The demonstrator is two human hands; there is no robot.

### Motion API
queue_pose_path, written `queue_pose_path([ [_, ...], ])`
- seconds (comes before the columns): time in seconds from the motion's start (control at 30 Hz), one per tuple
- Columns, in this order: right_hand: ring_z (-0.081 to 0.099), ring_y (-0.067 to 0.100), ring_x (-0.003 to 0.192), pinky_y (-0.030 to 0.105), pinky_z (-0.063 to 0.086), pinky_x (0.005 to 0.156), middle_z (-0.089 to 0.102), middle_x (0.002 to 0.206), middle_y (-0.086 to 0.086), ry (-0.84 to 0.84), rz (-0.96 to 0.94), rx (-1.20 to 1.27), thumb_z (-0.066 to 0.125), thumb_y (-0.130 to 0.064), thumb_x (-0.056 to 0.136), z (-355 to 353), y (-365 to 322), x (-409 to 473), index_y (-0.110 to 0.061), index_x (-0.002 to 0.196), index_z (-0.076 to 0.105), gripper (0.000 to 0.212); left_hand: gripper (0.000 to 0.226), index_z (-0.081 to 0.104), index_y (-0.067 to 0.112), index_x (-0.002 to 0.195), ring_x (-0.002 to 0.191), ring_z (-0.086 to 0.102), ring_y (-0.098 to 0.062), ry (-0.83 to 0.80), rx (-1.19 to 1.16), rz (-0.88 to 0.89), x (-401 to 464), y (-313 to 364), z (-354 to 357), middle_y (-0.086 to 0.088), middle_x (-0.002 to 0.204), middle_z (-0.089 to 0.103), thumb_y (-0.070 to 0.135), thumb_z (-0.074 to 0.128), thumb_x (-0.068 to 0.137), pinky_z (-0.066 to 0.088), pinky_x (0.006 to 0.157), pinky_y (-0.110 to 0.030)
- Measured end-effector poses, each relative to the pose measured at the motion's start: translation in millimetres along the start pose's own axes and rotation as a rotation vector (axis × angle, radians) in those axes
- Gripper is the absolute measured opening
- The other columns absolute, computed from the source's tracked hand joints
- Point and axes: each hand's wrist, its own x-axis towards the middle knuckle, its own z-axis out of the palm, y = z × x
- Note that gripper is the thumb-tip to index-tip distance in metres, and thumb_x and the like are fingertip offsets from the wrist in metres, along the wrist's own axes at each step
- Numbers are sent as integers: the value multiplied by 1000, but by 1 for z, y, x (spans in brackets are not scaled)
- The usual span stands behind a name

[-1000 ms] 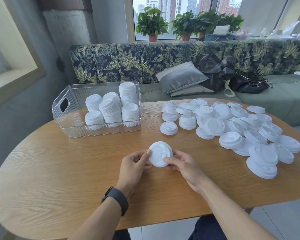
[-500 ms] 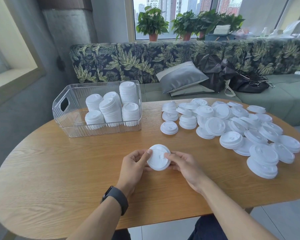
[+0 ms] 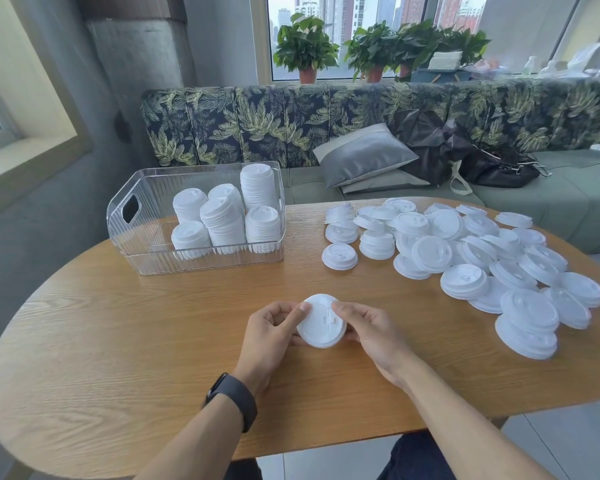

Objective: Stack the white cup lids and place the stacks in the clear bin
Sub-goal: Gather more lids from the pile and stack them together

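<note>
Both grips pinch one lid (image 3: 321, 322) low over tabletop (image 3: 118, 341): left hand (image 3: 269, 336) at 9 o'clock, right hand (image 3: 371, 332) at 3. Advice: align rims squarely before pressing. Bin (image 3: 142, 216) sits at 11; loose lids (image 3: 465, 258) at 1.

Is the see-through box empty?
No, the clear bin already has several stacks of white lids standing inside it.

Left hand (image 3: 271, 332) and right hand (image 3: 368, 329) pinching white lid (image 3: 321, 322), clear bin (image 3: 146, 251) behind
</note>
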Motion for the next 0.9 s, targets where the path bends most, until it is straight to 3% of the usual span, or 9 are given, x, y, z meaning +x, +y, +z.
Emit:
queue_pose_path([
  [0.23, 72, 25, 109, 55, 49, 107, 80, 106, 2, -9, 9, -93, 64, -50, 96, 0, 0, -1, -25, 107, 82, 32, 23, 76, 10, 101, 84, 74, -15, 10, 50, 5, -1, 1, -1, -7, 94, 80, 31, 71, 97, 60, 70, -28],
  [0.37, 70, 29, 111, 54, 49, 108, 80, 106, 3, 17, 4, -115, 63, -46, 98, -1, 3, 1, -26, 103, 83, 29, 23, 76, 9, 97, 83, 72, -18, 15, 62, 5, -1, 0, -2, -11, 94, 79, 31, 72, 97, 58, 74, -34],
  [0.47, 71, 30, 109, 52, 48, 107, 79, 105, 10, 76, 26, -39, 64, -43, 98, -1, 5, 3, -16, 101, 82, 33, 23, 77, 8, 99, 83, 74, -20, 0, 39, -5, -1, 0, 0, -11, 93, 80, 30, 72, 97, 61, 78, -39],
  [0.57, 71, 25, 103, 51, 50, 104, 78, 108, 16, 127, 40, 43, 62, -42, 99, -1, 5, 5, -11, 100, 81, 37, 22, 77, 9, 101, 81, 74, -20, -25, 48, -16, -1, 1, 2, -13, 90, 80, 30, 73, 96, 61, 75, -32],
  [0.67, 73, 24, 107, 39, 56, 94, 79, 106, 10, 145, 36, 122, 59, -39, 102, 1, 2, 6, -10, 103, 81, 37, 22, 76, 8, 104, 83, 75, -21, -46, 52, -36, 4, 0, 1, -13, 90, 80, 29, 72, 97, 61, 77, -32],
  [0.8, 77, 22, 101, 38, 58, 93, 80, 101, 12, 392, -4, 297, 63, -31, 102, 2, 6, 19, -1, 106, 74, 33, 25, 75, 8, 109, 83, 76, -21, 12, -21, -54, 16, -2, 0, -11, 93, 81, 30, 72, 97, 63, 82, -38],
  [0.9, 75, 16, 96, 34, 59, 91, 80, 94, -1, 592, -57, 70, 66, -21, 99, -3, 10, 33, -15, 101, 75, 11, 24, 73, 8, 109, 83, 76, -20, 50, -63, -59, 31, -1, 0, -10, 93, 80, 29, 72, 97, 64, 79, -36],
])
